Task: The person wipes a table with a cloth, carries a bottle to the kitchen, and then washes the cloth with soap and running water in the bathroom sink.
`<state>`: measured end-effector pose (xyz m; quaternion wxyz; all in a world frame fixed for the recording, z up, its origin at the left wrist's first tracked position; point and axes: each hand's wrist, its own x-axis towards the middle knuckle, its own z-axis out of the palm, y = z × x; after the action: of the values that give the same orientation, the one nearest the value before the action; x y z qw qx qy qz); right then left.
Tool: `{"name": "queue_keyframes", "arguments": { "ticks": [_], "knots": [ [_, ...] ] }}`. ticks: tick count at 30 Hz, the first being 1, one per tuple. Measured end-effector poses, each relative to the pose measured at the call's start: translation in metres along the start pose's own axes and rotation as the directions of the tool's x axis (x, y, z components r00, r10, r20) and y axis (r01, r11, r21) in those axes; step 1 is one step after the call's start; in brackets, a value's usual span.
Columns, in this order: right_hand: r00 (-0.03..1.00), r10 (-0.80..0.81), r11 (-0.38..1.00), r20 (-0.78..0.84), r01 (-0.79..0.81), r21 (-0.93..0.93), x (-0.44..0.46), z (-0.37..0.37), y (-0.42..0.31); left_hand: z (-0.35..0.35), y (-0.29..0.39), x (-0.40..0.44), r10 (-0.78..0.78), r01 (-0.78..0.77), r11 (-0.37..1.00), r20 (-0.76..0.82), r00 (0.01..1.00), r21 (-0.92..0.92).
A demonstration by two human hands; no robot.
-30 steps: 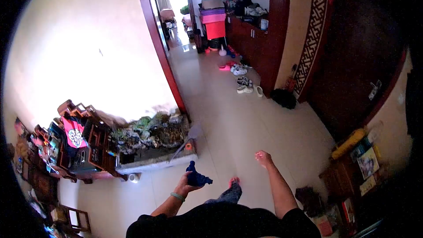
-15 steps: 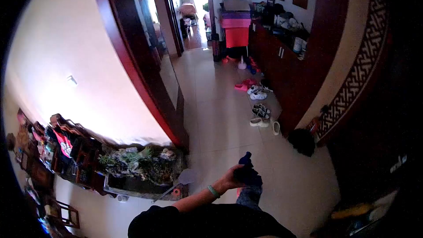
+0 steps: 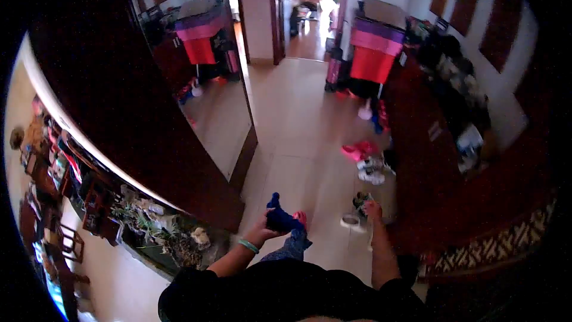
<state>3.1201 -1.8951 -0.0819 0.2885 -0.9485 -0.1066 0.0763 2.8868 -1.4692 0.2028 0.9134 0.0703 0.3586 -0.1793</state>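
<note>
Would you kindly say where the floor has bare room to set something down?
Ahead of the left hand, the floor is bare between the mirror and the pink shoes. White shoes crowd the floor by the cabinet, and plants crowd the planter.

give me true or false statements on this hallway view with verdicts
1. The left hand holds a crumpled dark blue cloth. True.
2. The pale green ring-shaped bracelet circles the right wrist. False: the bracelet is on the left one.
3. The bright pink shoes lie on the pale tiled floor. True.
4. The right hand touches the cloth. False: the hand is apart from it.
5. The bright red rectangular layer lies below the flat purple layer. True.
</note>
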Motion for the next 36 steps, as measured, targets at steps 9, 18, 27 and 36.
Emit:
{"name": "queue_keyframes", "arguments": {
  "ticks": [9, 18, 27, 36],
  "knots": [
    [0.839, 0.331, 0.871, 0.432, -0.447, 0.203, 0.157, -0.031, -0.065, 0.163, 0.193, 0.187, 0.025, -0.025, 0.996, -0.005, 1.000, -0.088],
    [0.680, 0.516, 0.747, 0.521, -0.655, 0.115, 0.413, -0.011, -0.065, 0.366, 0.331, 0.280, 0.142, -0.202, 0.963, 0.296, 0.944, 0.181],
    [0.851, 0.234, 0.772, 0.471, -0.457, 0.442, 0.892, -0.041, -0.185, 0.475, 0.607, 0.419, 0.112, 0.017, 0.933, 0.335, 0.935, -0.360],
    [0.783, -0.323, 0.541, 0.531, -0.307, 0.783, 1.316, 0.159, -0.374, 0.428, 0.881, 0.455, 0.519, -0.378, 0.625, 0.002, 0.855, -0.683]
  ]
}}
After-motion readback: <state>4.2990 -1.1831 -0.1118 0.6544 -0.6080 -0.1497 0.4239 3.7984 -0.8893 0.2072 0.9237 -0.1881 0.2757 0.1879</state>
